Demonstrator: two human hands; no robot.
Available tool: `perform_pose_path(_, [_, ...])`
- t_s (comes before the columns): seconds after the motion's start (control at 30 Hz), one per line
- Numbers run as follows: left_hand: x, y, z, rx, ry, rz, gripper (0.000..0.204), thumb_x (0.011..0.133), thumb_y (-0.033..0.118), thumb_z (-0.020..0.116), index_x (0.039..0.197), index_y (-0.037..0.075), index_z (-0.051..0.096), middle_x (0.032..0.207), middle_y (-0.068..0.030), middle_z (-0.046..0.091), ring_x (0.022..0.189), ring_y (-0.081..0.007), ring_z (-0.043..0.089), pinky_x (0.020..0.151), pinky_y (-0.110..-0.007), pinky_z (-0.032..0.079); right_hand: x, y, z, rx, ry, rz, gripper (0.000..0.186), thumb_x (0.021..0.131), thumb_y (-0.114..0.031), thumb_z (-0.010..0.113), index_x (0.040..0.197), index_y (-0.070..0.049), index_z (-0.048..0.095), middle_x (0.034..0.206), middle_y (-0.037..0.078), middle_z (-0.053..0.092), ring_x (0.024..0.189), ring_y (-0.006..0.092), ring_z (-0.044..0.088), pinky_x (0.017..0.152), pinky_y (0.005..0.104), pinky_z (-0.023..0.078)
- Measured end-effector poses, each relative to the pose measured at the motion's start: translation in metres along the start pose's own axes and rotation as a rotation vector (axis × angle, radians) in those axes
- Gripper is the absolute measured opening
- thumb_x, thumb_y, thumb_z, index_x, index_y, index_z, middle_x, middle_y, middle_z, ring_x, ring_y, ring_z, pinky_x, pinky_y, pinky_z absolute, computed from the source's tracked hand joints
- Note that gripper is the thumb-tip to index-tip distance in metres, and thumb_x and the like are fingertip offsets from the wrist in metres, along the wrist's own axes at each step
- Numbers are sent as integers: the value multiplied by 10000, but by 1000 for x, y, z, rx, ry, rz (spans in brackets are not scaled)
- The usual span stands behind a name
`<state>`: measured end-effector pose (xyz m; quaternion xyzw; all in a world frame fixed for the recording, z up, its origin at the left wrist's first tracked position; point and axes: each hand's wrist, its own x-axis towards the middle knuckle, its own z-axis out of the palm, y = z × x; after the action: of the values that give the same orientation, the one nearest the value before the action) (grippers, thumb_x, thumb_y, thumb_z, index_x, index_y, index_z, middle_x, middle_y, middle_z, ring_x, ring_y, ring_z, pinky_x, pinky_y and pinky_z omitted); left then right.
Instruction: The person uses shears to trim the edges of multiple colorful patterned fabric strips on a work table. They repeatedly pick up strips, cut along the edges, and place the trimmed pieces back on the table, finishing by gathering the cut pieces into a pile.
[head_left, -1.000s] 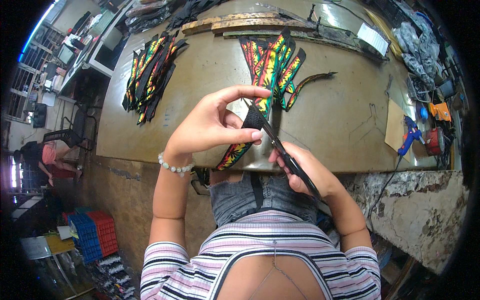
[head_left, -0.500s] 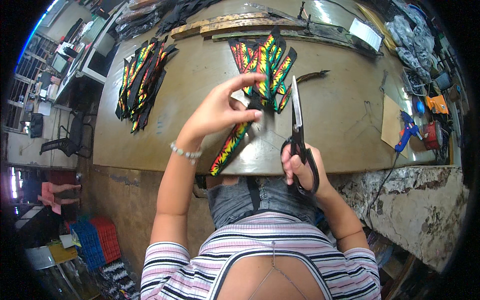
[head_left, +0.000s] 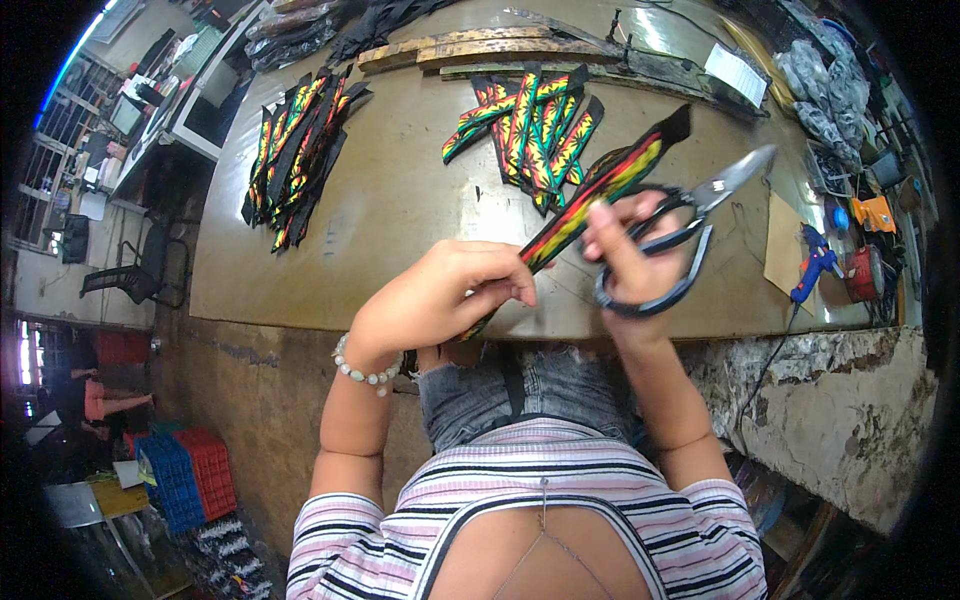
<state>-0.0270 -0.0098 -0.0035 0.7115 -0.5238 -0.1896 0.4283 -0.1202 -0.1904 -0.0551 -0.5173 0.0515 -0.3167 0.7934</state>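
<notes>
A black-backed fabric strip (head_left: 625, 175) with a red, yellow and green leaf pattern stretches diagonally between my hands. My left hand (head_left: 435, 295) pinches its lower part, and the lower end is partly hidden behind the fingers. My right hand (head_left: 640, 265) has its fingers through the handles of black-handled scissors (head_left: 735, 180), whose blades point up and right, away from the strip. Its thumb and fingers also meet the strip's middle, slightly blurred. Just beyond, a fanned pile of similar strips (head_left: 525, 125) lies on the table, with one strip across its top.
On the left of the table (head_left: 400, 200) lies another strip pile (head_left: 295, 160). Wooden bars (head_left: 480, 50) and a paper sheet (head_left: 737, 75) are along the back. At right are a blue glue gun (head_left: 817, 262), cardboard (head_left: 788, 245) and plastic bags (head_left: 815, 70).
My left hand has moved down and closed on a strip, which now slants up to the right. The scissors have swung from upright to the right. One strip now lies across the middle pile.
</notes>
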Motion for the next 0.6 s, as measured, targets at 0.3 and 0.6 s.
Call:
perform_pose_path(0.3, [-6,19,-37,-401,175,-89,517,841,-29,688,1333,-22,529,1293,-107,561,906,-147,681,739,-241,578,-21,-13,-34,-410,-775,554,583,887,-502,585,1222,-33,496,1010,44,555,868,120,488,801,272,435])
perform_pose_path(0.6, [8,0,-29,-728,9,-181,704,770,-110,707,1400,-79,394,1429,-192,441,999,-243,670,814,-316,610,-30,-24,-21,-497,-833,398,759,775,-686,648,1080,1,549,858,109,538,811,224,544,742,341,455])
